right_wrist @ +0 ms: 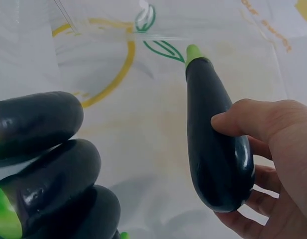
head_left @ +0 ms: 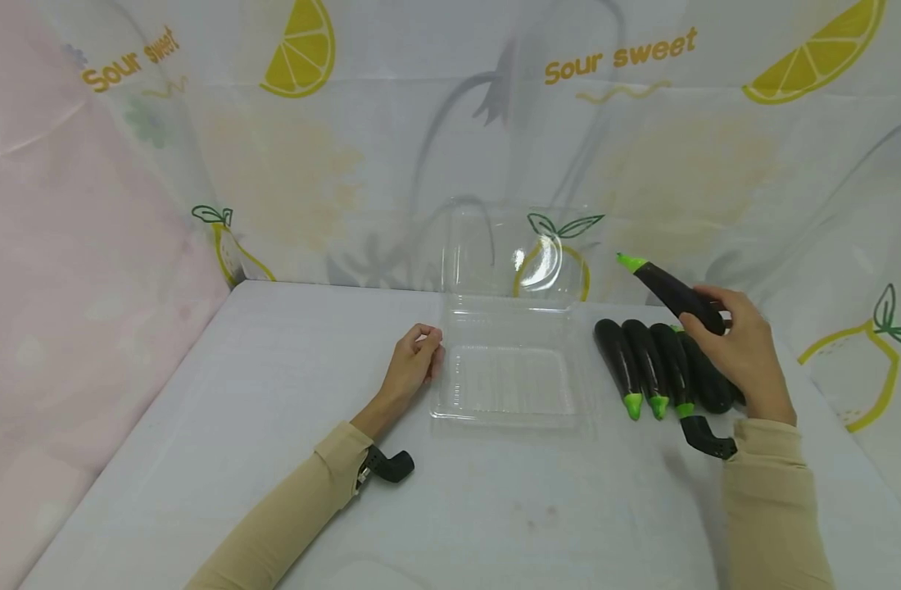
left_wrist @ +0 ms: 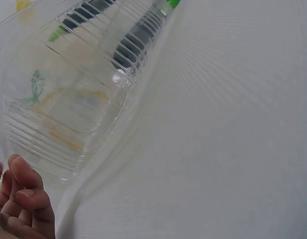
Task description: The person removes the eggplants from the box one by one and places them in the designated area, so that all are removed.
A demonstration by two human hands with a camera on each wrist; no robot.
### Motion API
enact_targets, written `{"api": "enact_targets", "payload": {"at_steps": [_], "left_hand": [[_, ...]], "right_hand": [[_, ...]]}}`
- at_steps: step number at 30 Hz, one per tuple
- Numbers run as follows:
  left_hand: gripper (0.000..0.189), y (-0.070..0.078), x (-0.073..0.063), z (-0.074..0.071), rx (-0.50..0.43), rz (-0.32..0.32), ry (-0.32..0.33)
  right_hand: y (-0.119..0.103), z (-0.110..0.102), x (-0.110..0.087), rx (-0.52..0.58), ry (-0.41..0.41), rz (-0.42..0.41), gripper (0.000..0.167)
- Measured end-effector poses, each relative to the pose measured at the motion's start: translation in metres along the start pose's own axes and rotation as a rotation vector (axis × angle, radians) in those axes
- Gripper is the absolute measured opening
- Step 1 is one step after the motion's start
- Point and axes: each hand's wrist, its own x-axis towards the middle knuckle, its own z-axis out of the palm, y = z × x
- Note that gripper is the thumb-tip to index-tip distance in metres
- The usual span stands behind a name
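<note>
My right hand (head_left: 745,352) holds an eggplant (head_left: 675,295) by its thick end, raised above the table with the bright green stem end pointing up and to the left. In the right wrist view the thumb lies across the dark glossy eggplant (right_wrist: 210,134) and the fingers wrap behind it. A clear plastic clamshell box (head_left: 509,418) stands in the middle with its lid (head_left: 487,238) raised at the back. At the box's left edge, my left hand (head_left: 414,356) pinches the rim with bent fingers (left_wrist: 29,184).
Several more eggplants (head_left: 618,360) lie side by side right of the box, most with green ends toward me. A white cloth (head_left: 273,369) covers the table. Behind it hangs a curtain (head_left: 391,164) printed with lemons. A black wrist mount (head_left: 704,438) juts out beside the right sleeve.
</note>
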Motion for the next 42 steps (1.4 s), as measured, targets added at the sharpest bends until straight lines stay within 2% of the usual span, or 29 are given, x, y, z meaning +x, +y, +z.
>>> {"api": "enact_targets", "payload": {"at_steps": [9,14,21,29,36,42], "left_hand": [[0.03,0.0,0.0,-0.001,-0.013,-0.004,-0.006],[0.032,0.001,0.0,-0.002,-0.019,-0.036,-0.021],[0.026,-0.001,0.0,0.0,-0.006,-0.006,-0.002],[0.024,-0.001,0.0,0.0,-0.001,-0.002,0.006],[0.029,-0.002,0.0,-0.001,-0.001,-0.01,-0.01],[0.037,-0.001,0.0,-0.001,-0.003,-0.007,-0.017]], "right_hand": [[0.01,-0.011,-0.004,-0.005,0.017,0.116,0.055],[0.017,-0.013,-0.005,-0.007,0.007,0.144,0.056],[0.021,-0.018,-0.007,-0.039,0.002,0.211,0.059],[0.034,-0.026,-0.011,-0.04,0.007,0.273,0.06],[0.041,-0.029,-0.014,-0.061,-0.031,0.377,0.065],[0.051,-0.035,-0.018,-0.076,-0.045,0.42,0.067]]}}
